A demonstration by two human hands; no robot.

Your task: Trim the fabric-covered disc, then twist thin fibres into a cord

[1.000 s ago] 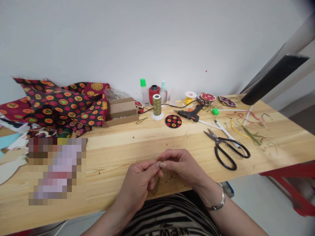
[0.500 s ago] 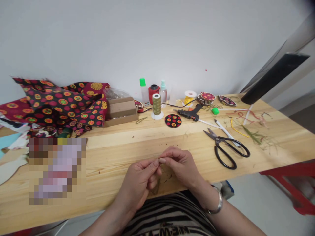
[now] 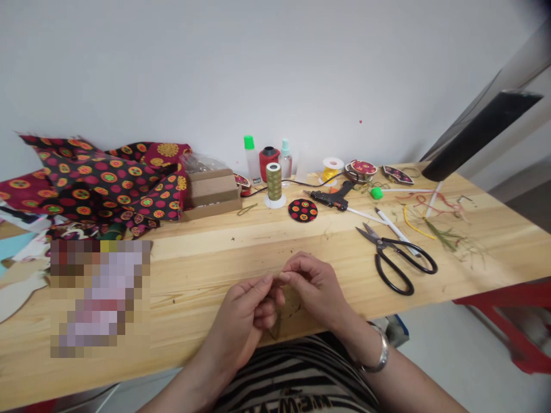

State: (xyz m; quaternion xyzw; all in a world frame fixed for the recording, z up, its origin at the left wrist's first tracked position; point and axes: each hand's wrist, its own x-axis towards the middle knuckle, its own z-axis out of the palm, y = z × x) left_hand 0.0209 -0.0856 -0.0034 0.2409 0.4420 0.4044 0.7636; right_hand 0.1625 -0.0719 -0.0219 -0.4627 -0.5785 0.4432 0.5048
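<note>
My left hand (image 3: 247, 312) and my right hand (image 3: 316, 289) meet over the table's front edge, thumbs and forefingers pinched together. Between the fingertips runs a thin thread, mostly hidden by the fingers. A dull greenish strand of it (image 3: 276, 328) hangs beneath my left hand. Beyond the hands lies a round black fabric patch (image 3: 302, 210) with red and orange dots. Black-handled scissors (image 3: 381, 245) rest to the right of my right hand, blades slightly apart. A spool of olive thread (image 3: 274, 182) stands upright behind the patch.
A glue gun (image 3: 331, 199), a white pen (image 3: 396, 230) and thread scraps (image 3: 450, 235) lie right. Patterned fabric (image 3: 107, 183) heaps beside a cardboard box (image 3: 213, 192) at left. Bottles (image 3: 252, 160) and a yellow spool (image 3: 332, 171) line the wall. A blurred patch (image 3: 103, 298) covers something at left.
My fingertips have drawn slightly apart, the left hand shifting a little left and its lower fingers curling more visibly. Both still pinch. Other things on the table stay put.
</note>
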